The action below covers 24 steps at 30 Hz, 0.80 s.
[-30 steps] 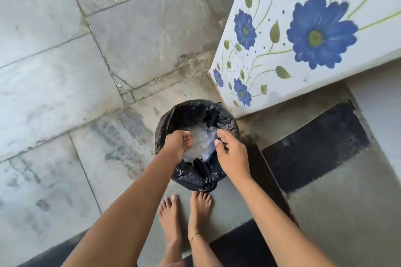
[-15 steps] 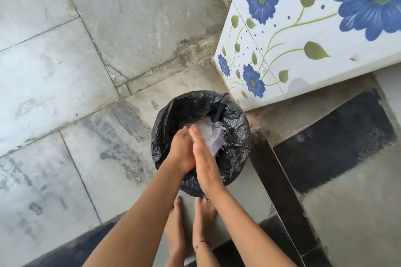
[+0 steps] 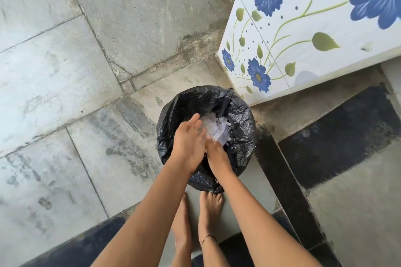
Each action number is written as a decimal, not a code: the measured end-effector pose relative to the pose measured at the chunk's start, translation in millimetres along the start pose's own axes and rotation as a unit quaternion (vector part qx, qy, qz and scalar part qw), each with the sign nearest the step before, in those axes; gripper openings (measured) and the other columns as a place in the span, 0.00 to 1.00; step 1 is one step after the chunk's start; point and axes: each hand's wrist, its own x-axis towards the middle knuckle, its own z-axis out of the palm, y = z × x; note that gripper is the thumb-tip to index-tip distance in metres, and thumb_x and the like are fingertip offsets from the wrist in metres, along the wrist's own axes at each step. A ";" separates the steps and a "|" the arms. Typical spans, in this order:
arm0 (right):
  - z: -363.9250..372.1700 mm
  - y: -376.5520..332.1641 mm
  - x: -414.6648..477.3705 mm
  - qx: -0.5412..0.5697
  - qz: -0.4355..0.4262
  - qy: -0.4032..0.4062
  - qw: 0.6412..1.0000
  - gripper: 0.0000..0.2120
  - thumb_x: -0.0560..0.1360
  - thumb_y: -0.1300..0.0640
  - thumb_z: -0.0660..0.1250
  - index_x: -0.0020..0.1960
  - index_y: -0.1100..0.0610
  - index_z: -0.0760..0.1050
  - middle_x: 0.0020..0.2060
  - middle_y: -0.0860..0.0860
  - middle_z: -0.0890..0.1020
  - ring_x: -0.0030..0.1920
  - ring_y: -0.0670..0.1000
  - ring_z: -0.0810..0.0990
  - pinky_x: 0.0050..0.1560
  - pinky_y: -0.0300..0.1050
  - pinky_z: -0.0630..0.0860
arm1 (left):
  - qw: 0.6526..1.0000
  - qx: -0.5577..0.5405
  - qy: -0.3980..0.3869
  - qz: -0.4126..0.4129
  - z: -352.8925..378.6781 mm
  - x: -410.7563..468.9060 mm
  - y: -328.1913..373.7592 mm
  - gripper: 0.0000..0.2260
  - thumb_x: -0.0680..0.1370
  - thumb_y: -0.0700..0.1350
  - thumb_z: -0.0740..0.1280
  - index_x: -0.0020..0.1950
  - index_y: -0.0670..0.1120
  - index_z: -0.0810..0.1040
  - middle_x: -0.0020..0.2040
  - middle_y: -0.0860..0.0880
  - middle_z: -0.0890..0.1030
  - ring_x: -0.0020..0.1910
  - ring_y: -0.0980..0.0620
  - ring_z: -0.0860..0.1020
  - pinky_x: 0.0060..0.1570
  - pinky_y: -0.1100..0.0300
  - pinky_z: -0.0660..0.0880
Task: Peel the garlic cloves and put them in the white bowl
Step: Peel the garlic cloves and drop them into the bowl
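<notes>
The left hand is open, with its fingers straight and close together, pointing away from the person. It lies across the right hand and touches it. Only the back and the wrist of the right hand show. Its fingers are under the left palm and blurred, so I cannot tell if they are straight or curled. Neither hand visibly holds anything.

Both hands are above the mouth of a round bin lined with a black plastic bag. Inside the bag, just beyond the fingertips, there is a heap of white, thin scraps – if they are garlic skins or paper, I cannot tell. The garlic cloves and the white bowl do not show in this view, so I cannot tell where they are.

The person stands barefoot just behind the bin, and the two feet are close together, the toes almost at the bag. A thin dark anklet is around the right ankle.

The bin stands on a grey stone floor of large slabs with stained joints. To the right of the bin the floor has a black band. Behind the bin, on the right, there is the corner of a white tiled wall with blue flowers and green leaves – its lower edge is near the rim of the bag.
</notes>
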 end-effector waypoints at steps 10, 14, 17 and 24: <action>-11.0 -34.3 -28.9 -0.142 -0.063 0.009 0.988 0.23 0.82 0.47 0.51 0.75 0.51 0.59 0.73 0.54 0.63 0.72 0.56 0.63 0.69 0.53 0.62 | 1.000 0.004 -0.015 -0.005 5.3 -39.1 26.5 0.22 0.83 0.52 0.47 0.75 0.48 0.61 0.75 0.42 0.61 0.74 0.43 0.61 0.64 0.52 0.63; -35.7 -66.0 -108.5 -0.101 -0.058 0.106 0.988 0.22 0.81 0.50 0.56 0.74 0.55 0.62 0.70 0.53 0.69 0.69 0.55 0.67 0.67 0.49 0.63 | 0.976 0.209 -0.031 0.052 21.2 -110.8 48.2 0.20 0.83 0.51 0.50 0.74 0.48 0.64 0.74 0.46 0.65 0.72 0.47 0.64 0.62 0.57 0.66; -62.0 -100.8 -195.5 -0.114 -0.105 0.190 0.969 0.19 0.80 0.53 0.58 0.69 0.58 0.69 0.64 0.54 0.76 0.65 0.55 0.71 0.70 0.50 0.60 | 0.932 0.348 -0.024 0.101 44.1 -188.7 60.6 0.15 0.82 0.44 0.55 0.68 0.48 0.71 0.69 0.47 0.71 0.64 0.50 0.71 0.59 0.58 0.66; -131.3 -158.1 -385.4 -0.104 -0.217 0.352 0.904 0.17 0.78 0.55 0.62 0.64 0.60 0.74 0.57 0.55 0.81 0.59 0.57 0.77 0.63 0.54 0.69 | 0.808 0.510 -0.076 0.285 107.8 -373.0 59.2 0.17 0.78 0.39 0.64 0.67 0.46 0.73 0.62 0.48 0.77 0.59 0.52 0.75 0.62 0.58 0.70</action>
